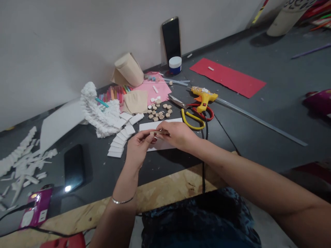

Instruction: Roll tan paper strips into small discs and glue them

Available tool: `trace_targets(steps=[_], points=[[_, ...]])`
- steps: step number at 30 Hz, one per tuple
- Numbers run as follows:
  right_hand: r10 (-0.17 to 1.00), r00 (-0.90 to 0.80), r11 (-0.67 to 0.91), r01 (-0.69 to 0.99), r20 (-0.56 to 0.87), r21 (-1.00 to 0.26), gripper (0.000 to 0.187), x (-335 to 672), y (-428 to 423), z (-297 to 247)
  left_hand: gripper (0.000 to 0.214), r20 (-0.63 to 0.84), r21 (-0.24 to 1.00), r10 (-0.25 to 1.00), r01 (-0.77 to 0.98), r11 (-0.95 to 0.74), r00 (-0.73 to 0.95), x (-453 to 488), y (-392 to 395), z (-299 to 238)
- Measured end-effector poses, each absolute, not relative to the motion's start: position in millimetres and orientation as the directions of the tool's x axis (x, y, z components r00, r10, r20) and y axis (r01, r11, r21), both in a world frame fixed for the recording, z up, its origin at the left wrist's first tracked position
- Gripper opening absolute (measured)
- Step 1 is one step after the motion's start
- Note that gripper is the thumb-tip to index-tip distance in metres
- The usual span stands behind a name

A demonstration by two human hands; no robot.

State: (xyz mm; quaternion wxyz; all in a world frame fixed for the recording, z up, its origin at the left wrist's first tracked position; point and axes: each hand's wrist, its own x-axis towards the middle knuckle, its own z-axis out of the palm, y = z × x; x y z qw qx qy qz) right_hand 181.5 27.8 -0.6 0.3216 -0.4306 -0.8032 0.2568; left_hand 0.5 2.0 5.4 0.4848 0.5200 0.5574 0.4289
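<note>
Seemingly mid-roll, the left hand (138,145) and right hand (181,133) both pinch the brown strip (162,132) above the white card (146,126); winding on likely calls for steady tension.

Against the dark grey bench (261,120), a brown strip (163,132) shows over a white card (146,126), from which beige discs (161,117), a pink sheet (162,91) and a blue jar (175,69) with a white lid (175,61) lie toward 12 o'clock, and a tan roll (130,70) toward 11. Toward 2 o'clock come a yellow glue gun (204,103), scissors with one red handle (210,113) and one yellow handle (192,124), a plain red sheet (227,77) and a pale cup (286,22) patterned in black. A magenta power strip (37,206) sits at 8, mottled dark-blue cloth (199,222) at 5.
</note>
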Motion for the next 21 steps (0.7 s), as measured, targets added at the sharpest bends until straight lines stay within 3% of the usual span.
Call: trace_targets(steps=[5,11,15,21], points=[[0.846,-0.436,0.515,0.523,0.306,-0.68,0.01,182.2,28.8,-1.7,0.036,-0.133,0.98,0.991,0.151,0.129,0.02,-0.2,1.0,6.0],[0.901,-0.366,0.372,0.38,0.232,-0.847,0.015,181.2,27.2,-0.1,0.034,-0.11,0.987,0.994,0.114,0.109,0.004,-0.3,2.1,4.8],[0.89,-0.36,0.416,0.394,0.278,-0.82,0.025,182.6,26.7,1.5,0.032,-0.112,0.994,0.994,0.015,0.112,-0.005,-0.1,2.5,4.9],[0.867,-0.385,0.465,0.392,0.317,-0.794,0.005,183.0,29.9,-1.4,0.03,-0.136,0.991,0.991,0.009,0.136,0.002,0.5,1.2,5.2]])
